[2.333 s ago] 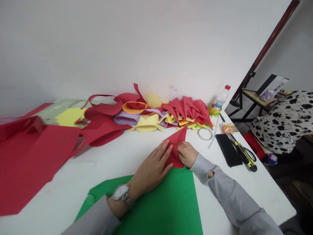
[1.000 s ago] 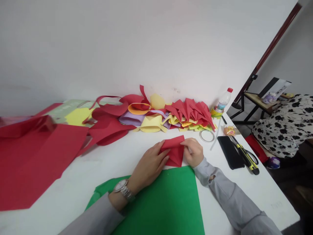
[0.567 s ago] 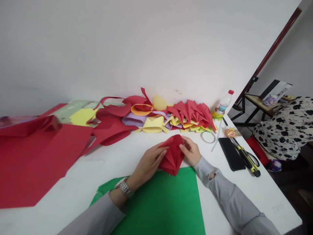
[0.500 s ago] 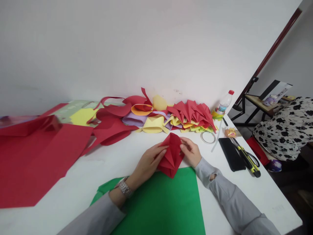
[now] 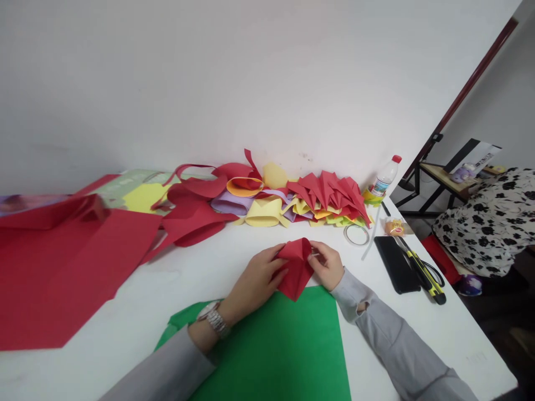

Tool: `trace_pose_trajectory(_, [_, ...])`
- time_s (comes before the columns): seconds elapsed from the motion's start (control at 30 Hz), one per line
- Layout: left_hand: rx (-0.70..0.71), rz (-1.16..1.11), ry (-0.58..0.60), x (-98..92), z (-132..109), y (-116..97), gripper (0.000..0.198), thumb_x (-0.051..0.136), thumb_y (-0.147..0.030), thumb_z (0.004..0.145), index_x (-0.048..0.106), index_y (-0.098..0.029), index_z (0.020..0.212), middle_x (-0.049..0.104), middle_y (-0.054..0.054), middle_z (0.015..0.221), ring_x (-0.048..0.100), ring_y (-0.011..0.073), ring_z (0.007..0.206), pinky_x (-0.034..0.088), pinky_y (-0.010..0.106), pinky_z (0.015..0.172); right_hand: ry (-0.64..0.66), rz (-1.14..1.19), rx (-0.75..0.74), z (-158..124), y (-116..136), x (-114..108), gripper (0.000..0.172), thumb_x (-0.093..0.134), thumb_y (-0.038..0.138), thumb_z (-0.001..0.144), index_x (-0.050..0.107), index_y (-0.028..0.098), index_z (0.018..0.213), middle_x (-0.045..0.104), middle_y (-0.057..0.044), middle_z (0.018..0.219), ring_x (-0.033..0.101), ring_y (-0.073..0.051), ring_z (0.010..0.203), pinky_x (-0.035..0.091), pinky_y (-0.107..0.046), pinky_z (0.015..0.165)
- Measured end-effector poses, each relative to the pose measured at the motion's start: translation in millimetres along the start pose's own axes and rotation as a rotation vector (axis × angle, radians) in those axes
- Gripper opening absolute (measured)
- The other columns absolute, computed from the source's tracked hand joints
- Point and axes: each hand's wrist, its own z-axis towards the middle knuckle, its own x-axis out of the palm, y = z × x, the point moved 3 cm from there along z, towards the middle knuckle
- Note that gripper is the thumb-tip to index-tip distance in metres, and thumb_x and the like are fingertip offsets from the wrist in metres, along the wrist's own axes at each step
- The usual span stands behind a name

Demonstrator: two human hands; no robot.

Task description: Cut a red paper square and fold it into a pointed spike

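Note:
Between my hands is a folded piece of red paper (image 5: 296, 275), its lower end pointed and its top edge bowed open. My left hand (image 5: 257, 281) grips its left side, fingers over the front face. On the right edge, my right hand (image 5: 327, 265) pinches the paper near the top with thumb and fingers. Part of the folded paper is hidden behind my fingers. Beneath it a large green sheet of paper (image 5: 280, 345) lies on the white table (image 5: 137, 312), with my left forearm across it.
Large red sheets (image 5: 83, 267) lie at the left. Along the wall sit red paper pieces (image 5: 196, 214), rolled yellow paper (image 5: 264, 211) and pleated red folds (image 5: 328, 189). At right are a tape roll (image 5: 356, 234), bottle (image 5: 387, 175), black phone (image 5: 397, 264) and yellow-black cutter (image 5: 426, 275).
The red paper has changed shape: its front creases have flattened and its top now bows open and sits lower. Both hands stay on it, with fingers shifted slightly.

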Motion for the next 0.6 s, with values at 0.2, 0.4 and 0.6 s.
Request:
trace_pose_trajectory(0.2, [-0.007,0.106,-0.046,2.5,-5,-1,0.03,0.044,-0.029,0.092,0.07,-0.019,0.103,0.059,0.016,0.126,0.056,0.0315,0.114,0.047,0.053,0.098,-0.043,0.057,0.071,1,-7,4,0.022,0.057,0.03,0.084,0.06,0.02,0.104,0.069,-0.006,0.092,0.067,-0.015,0.075,0.059,-0.026,0.066])
trace_pose_trajectory(0.4, [0.023,0.127,-0.045,6.2,-5,3,0.037,0.045,-0.024,0.089,0.063,-0.016,0.121,0.059,0.017,0.123,0.058,0.031,0.109,0.05,0.05,0.093,-0.029,-0.091,-0.094,3,7,2,0.017,0.052,0.029,0.089,0.064,0.019,0.096,0.069,-0.008,0.095,0.066,-0.016,0.081,0.058,-0.029,0.072])
trace_pose_trajectory(0.6, [0.037,0.113,-0.057,9.5,-4,7,0.045,0.047,-0.016,0.086,0.055,-0.021,0.13,0.049,0.015,0.137,0.054,0.0295,0.119,0.049,0.047,0.098,0.005,-0.094,-0.02,1,17,-1,0.027,0.048,0.034,0.094,0.061,0.018,0.112,0.068,-0.01,0.104,0.066,-0.018,0.089,0.058,-0.03,0.076])
